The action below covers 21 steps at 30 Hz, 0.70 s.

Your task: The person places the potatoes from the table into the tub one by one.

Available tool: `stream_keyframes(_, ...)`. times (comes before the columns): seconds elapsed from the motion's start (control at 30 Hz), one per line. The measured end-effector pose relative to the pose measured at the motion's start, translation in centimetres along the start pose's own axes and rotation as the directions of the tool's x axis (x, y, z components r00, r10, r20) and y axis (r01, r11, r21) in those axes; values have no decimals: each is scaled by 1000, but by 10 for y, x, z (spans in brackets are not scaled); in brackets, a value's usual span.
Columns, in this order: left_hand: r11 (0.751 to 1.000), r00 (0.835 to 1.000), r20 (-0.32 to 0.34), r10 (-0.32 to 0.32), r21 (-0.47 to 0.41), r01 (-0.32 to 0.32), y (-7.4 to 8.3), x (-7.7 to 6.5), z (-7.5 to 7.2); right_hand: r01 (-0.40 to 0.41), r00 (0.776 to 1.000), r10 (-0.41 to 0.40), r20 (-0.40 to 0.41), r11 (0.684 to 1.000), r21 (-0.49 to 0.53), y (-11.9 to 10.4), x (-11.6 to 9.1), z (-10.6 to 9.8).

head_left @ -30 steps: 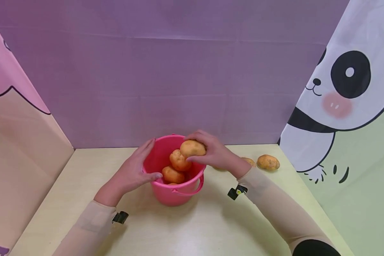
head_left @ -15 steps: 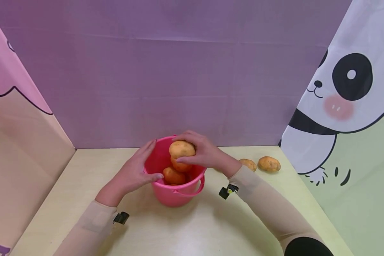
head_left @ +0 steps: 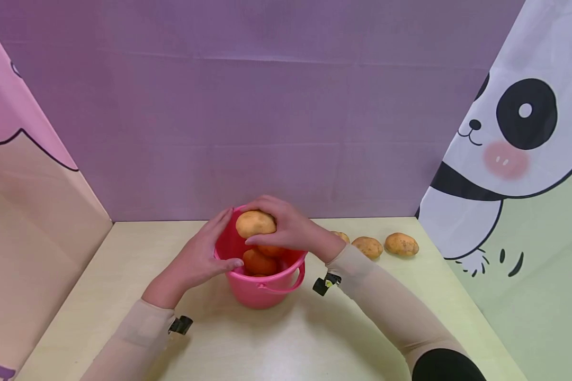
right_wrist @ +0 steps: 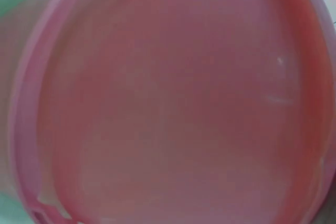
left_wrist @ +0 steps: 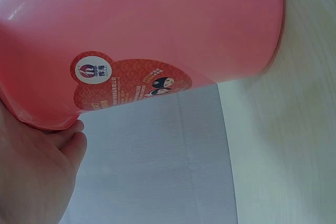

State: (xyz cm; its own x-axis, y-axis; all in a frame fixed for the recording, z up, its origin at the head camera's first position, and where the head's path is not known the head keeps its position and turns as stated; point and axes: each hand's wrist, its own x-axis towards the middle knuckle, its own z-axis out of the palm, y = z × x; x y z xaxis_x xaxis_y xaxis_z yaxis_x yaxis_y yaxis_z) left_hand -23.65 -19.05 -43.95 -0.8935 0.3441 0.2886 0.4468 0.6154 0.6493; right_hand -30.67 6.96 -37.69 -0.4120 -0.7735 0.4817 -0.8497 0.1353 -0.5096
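A pink bucket (head_left: 257, 297) stands on the table, with several potatoes (head_left: 258, 262) inside that look orange against its wall. My left hand (head_left: 195, 260) holds it by the left rim, thumb over the front edge. In the left wrist view that hand (left_wrist: 34, 166) is at the rim, next to the bucket's labelled side (left_wrist: 173, 19). Over the bucket's mouth, my right hand (head_left: 286, 225) grips a pale yellow potato (head_left: 255, 224), fingers behind it and thumb below. The right wrist view is filled by the blurred bucket (right_wrist: 173, 103); neither hand nor potato is clear there.
To the right of the bucket, three potatoes lie in a row on the table (head_left: 276, 344): one potato (head_left: 341, 236) partly behind the right wrist, a middle potato (head_left: 367, 247) and a far-right potato (head_left: 402, 244). A purple backdrop (head_left: 267, 116) rises behind the table.
My right hand has carried its potato leftward across the bucket's mouth. More of the potatoes on the table show behind the wrist. The left hand and the bucket have hardly moved.
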Motion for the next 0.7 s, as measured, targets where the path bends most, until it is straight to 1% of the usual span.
stream_keyframes(0.17, 1000, 1000, -3, 5, 6, -5, -1, 0, 0, -12, 1000, 12, 15, 1000, 3, 0, 4, 5)
stream_keyframes(0.33, 1000, 1000, -4, 14, 5, -14, -1, -1, 0, -43, 999, 43, 31, 999, 3, -1, 5, 9)
stream_keyframes(0.6, 1000, 1000, -9, 26, -2, -26, -1, 0, 2, -85, 995, 86, 50, 996, -14, -6, 6, 11)
stream_keyframes(0.7, 1000, 1000, -8, 30, -4, -30, -1, 0, 2, -88, 995, 89, 51, 996, -21, -7, 7, 11)
